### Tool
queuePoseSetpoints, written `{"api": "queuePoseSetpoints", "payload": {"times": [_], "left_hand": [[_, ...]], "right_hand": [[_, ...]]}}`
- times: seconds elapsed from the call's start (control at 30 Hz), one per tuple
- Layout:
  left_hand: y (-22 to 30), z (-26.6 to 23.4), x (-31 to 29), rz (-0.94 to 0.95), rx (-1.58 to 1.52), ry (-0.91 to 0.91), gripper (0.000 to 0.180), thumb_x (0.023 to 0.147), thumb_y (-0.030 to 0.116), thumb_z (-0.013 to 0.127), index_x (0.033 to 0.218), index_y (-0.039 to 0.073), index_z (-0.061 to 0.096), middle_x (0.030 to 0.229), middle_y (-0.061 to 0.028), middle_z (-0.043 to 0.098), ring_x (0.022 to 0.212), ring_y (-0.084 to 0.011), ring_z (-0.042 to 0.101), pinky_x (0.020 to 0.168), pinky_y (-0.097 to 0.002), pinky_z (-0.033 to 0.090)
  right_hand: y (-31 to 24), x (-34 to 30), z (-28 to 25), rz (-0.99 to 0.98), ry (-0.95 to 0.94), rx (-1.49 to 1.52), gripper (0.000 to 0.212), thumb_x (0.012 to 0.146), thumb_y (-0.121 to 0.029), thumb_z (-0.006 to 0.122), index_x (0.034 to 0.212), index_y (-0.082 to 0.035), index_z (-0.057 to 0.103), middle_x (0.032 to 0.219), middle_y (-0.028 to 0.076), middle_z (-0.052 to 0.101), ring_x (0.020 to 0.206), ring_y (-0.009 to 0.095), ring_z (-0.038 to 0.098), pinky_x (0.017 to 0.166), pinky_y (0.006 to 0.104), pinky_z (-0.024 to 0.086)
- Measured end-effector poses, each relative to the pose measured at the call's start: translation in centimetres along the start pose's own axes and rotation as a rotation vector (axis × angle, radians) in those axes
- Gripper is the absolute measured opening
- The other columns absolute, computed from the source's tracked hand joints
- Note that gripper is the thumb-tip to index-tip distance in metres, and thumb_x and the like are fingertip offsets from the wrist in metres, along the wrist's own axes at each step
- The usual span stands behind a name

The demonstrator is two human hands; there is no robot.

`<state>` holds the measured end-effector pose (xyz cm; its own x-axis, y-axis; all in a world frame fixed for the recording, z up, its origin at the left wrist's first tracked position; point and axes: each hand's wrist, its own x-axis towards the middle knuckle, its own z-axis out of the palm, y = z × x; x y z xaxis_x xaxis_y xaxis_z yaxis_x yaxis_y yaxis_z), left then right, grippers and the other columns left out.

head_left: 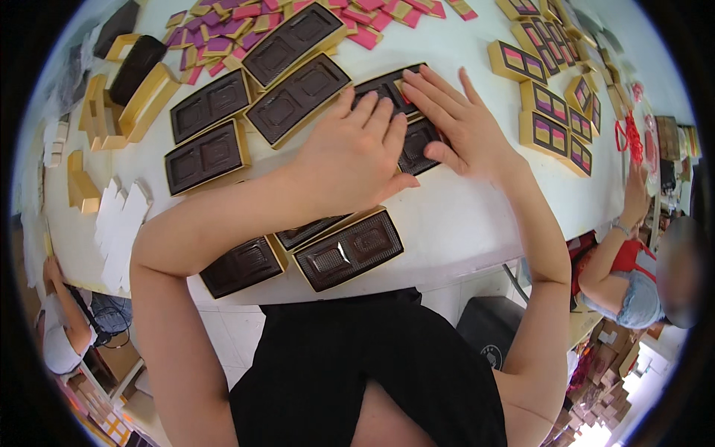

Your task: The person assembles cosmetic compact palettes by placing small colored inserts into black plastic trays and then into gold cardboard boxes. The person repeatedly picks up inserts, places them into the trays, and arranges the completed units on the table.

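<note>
My left hand [348,158] lies palm down over a gold box with a dark brown plastic tray, its fingers stretched toward the far edge. From the other side my right hand [465,123] reaches onto the same two-well tray [418,145], fingers out and thumb apart on its near end. Between the fingertips of both hands shows a bit of a red and gold packet [404,95]; the rest of it is covered. Left of my hands lie several more gold boxes with dark two-well trays [298,99], and others [348,249] sit near the table edge below my left forearm.
Pink, purple and gold flat packets [223,33] are heaped at the far side. Filled boxes [547,104] stand at the right, gold sleeves [145,100] and white card strips [123,223] at the left. Another person's arm [633,197] reaches in at the right; one more person [67,320] is at left.
</note>
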<state>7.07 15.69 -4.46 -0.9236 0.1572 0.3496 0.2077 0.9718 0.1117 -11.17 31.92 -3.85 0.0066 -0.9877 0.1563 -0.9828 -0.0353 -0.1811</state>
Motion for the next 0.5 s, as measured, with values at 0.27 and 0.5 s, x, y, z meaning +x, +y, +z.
{"api": "queuePoseSetpoints", "payload": {"times": [0.27,0.5], "left_hand": [[-6.2,-2.1,1.3,-0.314,0.264,-0.076,0.094,0.087,0.07,0.053,0.152,0.006,0.03,0.157,-0.0249,0.025,0.145,-0.046,0.022,0.106,-0.0723,0.025],[-11.9,-4.7,2.9,-0.416,0.04,-0.017,0.066,0.089,0.05,0.059,0.14,0.009,0.048,0.118,-0.0228,0.059,0.107,-0.0375,0.058,0.089,-0.0516,0.047]], "right_hand": [[-1.2,0.2,-1.0,0.043,-0.14,-0.142,0.084,0.094,-0.067,0.035,0.151,-0.005,0.033,0.159,0.008,0.03,0.15,0.029,0.021,0.115,0.068,0.005],[-1.4,-0.5,-0.7,0.072,-0.14,-0.055,0.085,0.094,-0.067,0.036,0.151,-0.004,0.033,0.16,0.01,0.029,0.15,0.035,0.019,0.116,0.0641,0.015]]}}
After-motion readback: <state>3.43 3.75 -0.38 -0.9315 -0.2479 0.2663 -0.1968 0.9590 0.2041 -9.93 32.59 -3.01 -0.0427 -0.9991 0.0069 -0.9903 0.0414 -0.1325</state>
